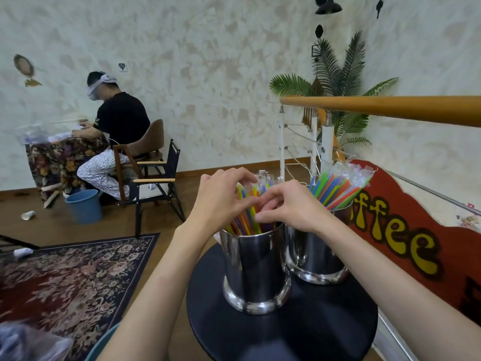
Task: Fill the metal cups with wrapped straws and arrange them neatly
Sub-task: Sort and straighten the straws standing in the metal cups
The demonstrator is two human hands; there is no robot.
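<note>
Two shiny metal cups sit on a round black table (281, 334) at lower centre. The near cup (256, 269) holds upright colourful wrapped straws (247, 220), and the far cup (316, 259) just beside it has its straws (338, 186) fanning right. The left hand (221, 201) and right hand (289, 204) curl round the near bunch. A red sign (406, 235) crowds the right, a rug (73, 269) lies lower left, and a seated person (117, 131) is upper left.

Two straw-filled cups (256, 267) (316, 252) side by side on table (286, 332).
</note>
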